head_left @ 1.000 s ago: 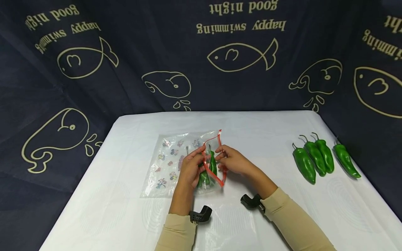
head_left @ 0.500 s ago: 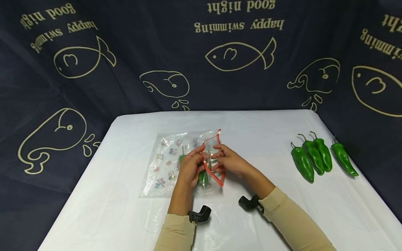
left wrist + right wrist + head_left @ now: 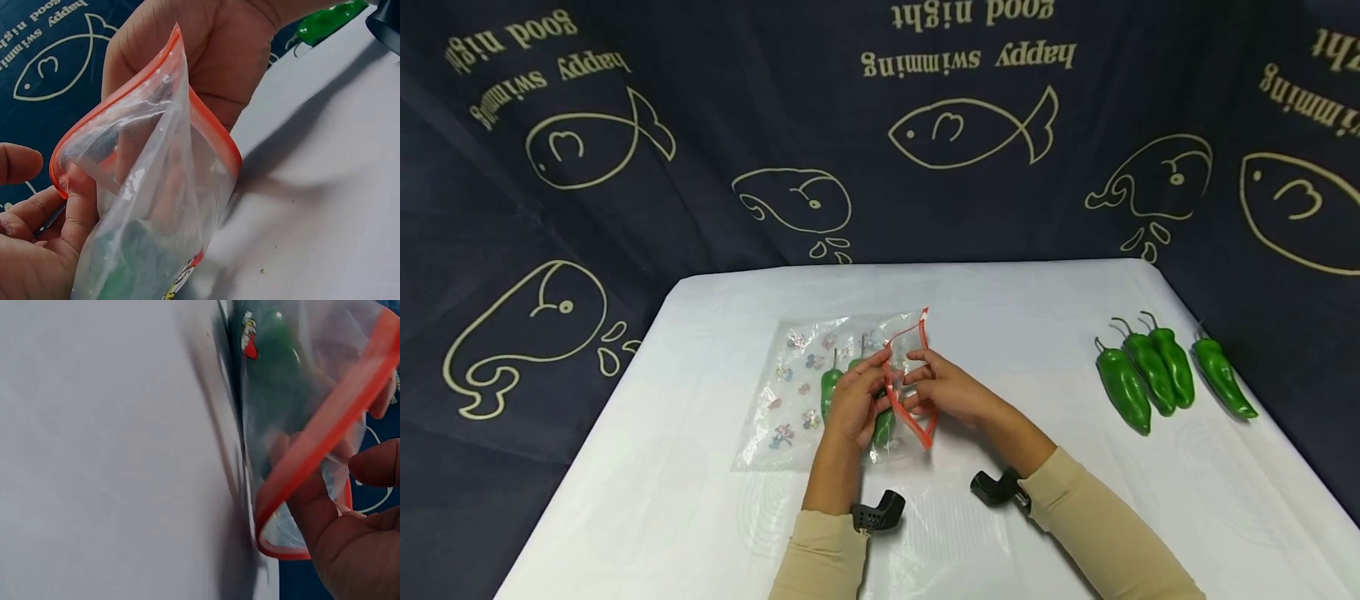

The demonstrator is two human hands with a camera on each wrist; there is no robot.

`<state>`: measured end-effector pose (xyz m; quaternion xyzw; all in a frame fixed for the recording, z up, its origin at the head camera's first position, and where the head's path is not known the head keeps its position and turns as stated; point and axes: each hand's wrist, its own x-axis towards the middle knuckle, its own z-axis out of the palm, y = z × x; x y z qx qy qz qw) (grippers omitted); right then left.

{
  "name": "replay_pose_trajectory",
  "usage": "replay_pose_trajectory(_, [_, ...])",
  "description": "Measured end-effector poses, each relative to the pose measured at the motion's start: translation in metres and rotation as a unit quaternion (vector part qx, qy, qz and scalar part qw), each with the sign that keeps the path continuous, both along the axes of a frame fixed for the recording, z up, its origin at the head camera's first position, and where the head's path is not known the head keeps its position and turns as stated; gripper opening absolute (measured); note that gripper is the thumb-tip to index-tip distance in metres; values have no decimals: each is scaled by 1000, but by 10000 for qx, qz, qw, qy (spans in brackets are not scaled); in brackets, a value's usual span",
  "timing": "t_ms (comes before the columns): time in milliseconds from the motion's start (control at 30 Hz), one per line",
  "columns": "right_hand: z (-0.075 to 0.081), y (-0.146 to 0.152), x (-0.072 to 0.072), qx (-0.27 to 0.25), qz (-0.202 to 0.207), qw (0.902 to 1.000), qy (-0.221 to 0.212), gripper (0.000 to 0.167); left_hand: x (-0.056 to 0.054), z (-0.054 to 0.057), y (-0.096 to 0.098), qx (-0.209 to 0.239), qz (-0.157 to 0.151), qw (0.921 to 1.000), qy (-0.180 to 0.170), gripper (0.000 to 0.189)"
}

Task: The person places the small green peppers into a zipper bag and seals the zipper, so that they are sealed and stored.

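Note:
A clear zip bag (image 3: 797,400) with cartoon prints and a red zip edge lies on the table, its mouth gaping to the right. Several green peppers (image 3: 830,390) show through its plastic. My left hand (image 3: 853,400) lies over the bag and holds it near the mouth, fingertips at the red edge (image 3: 59,159). Reaching in from the right, my right hand (image 3: 951,385) has its fingers inside the mouth, loosely bent, with no pepper between them. The right wrist view shows a pepper (image 3: 275,369) beyond these fingers, behind the plastic. My left palm hides part of the peppers.
Several more green peppers (image 3: 1123,390) lie on the right side of the white-covered table (image 3: 1015,325), one slightly apart from the others. A dark blue cloth (image 3: 820,92) with fish drawings hangs behind the table and along its sides.
A pepper at the bag's mouth has moved left, deeper inside, and my right hand has let go of it. My right fingers followed into the mouth; my left hand stayed put.

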<state>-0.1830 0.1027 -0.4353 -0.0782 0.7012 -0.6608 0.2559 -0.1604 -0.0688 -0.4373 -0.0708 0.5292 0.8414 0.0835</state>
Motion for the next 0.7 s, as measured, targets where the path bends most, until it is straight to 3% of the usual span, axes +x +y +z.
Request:
replay_pose_trajectory(333, [10,25,-3,205,184,9974,672,62,-1,0,0,-20,90,10000,-10,48])
replay_pose_trajectory(700, [35,83,-6,271,50,9959,864,50,0,2,0,94,198,9997,-71,48])
